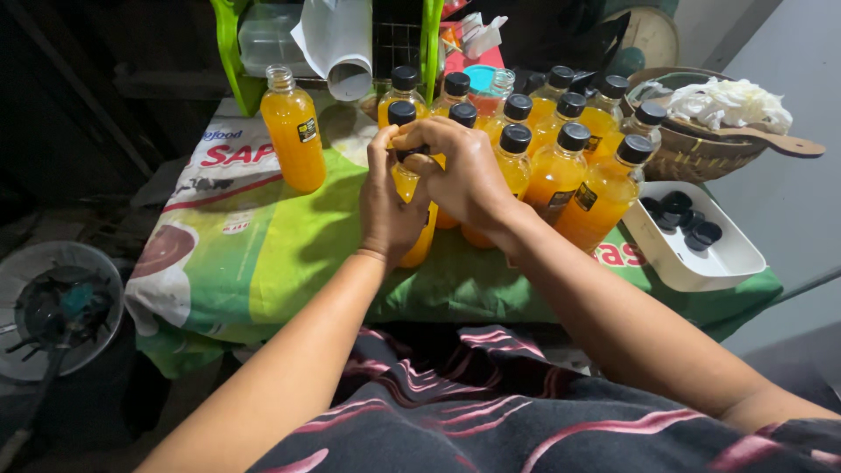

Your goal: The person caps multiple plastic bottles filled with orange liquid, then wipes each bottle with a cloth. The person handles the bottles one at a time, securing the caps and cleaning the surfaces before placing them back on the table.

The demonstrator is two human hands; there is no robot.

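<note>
My left hand (388,206) wraps the body of a bottle of orange drink (419,229) standing upright at the front edge of the desk (289,254), long axis vertical, its base close to my lap. My right hand (460,171) sits directly on top of it, fingers curled tight around the black cap (408,154), so the cap lies straight under that palm and just above the left thumb; the right hand is the nearer one to the cap, the left the nearer to the bottle's belly. Both hands are closed on the one bottle, touching each other at the neck.

Just behind and to the right stands a tight cluster of capped bottles (561,166) of the same orange drink, shoulder to shoulder. One uncapped bottle (293,131) stands alone to the left, well apart from my hands. At the right edge a white rectangular tray (727,263) holds loose black caps (683,219), near my right forearm. Beyond it a woven basket (692,158) carries white cloth and a wooden spoon (771,138).

The desk is covered by a green and white printed sack. Behind are a green rack (229,52), a clear container and a roll of paper; the room is dim. A fan (57,307) lies on the floor at my left.
</note>
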